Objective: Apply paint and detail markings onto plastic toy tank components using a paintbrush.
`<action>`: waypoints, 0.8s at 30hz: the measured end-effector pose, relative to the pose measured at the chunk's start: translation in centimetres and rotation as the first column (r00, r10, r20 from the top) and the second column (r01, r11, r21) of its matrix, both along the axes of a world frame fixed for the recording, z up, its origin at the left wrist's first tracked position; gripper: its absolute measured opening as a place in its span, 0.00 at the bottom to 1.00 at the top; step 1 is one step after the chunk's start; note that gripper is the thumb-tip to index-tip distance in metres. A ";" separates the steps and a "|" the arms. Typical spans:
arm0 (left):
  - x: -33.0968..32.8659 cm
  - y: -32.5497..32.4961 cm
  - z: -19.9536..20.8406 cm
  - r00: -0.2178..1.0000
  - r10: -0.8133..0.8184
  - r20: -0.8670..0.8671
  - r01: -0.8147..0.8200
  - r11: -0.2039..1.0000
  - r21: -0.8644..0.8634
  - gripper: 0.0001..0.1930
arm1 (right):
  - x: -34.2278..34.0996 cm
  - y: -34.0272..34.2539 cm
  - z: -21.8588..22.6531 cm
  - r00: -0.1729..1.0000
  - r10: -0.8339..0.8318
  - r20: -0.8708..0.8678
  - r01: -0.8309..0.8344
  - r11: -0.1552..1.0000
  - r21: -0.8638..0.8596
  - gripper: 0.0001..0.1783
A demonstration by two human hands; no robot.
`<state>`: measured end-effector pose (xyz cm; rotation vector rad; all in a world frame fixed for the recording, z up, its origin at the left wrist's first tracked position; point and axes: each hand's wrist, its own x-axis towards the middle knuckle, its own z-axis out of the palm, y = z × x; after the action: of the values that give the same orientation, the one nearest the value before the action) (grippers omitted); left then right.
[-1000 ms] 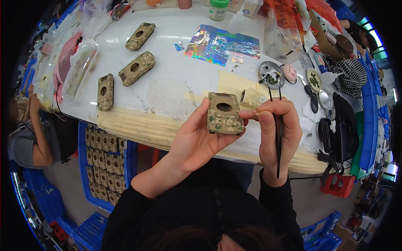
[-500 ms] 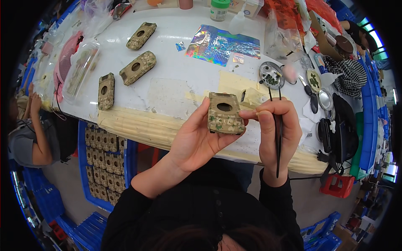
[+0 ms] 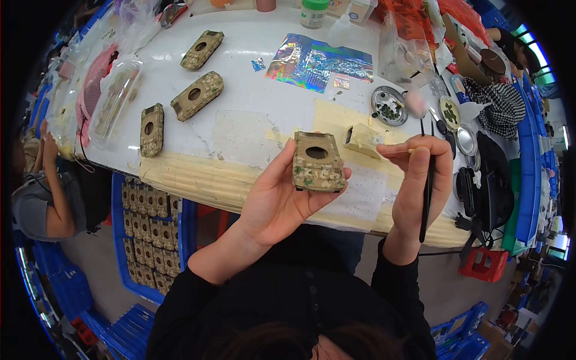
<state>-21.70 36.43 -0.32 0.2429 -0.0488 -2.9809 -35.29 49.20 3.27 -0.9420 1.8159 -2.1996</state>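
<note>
Over table point(image 3: 252, 93), left hand point(image 3: 271, 197) half-curled around hull point(image 3: 318, 169).

My hull point(image 3: 318, 174) is tan with green-and-brown pixel camouflage, the tweezers point(image 3: 428, 201) right of it black, the crate point(image 3: 188, 234) left of it blue, the foil point(image 3: 315, 63) beyond it rainbow.

Workshop, clearly: crate point(image 3: 189, 216) of matching camo hulls point(image 3: 144, 231) left of the left hand point(image 3: 270, 201), messy worktable point(image 3: 252, 90) ahead, co-worker point(image 3: 36, 207) (I think, it's dim) further out.
</note>
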 end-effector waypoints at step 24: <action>1.5 -2.0 -0.7 0.994 0.101 -0.040 -0.100 0.995 0.015 0.28 | -1.2 8.4 -3.1 0.986 -0.014 -0.163 0.080 0.911 0.405 0.17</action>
<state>-20.24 34.47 -1.03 0.1804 -0.0116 -2.8855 -36.45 57.56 0.13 -1.0042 2.2713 -1.6943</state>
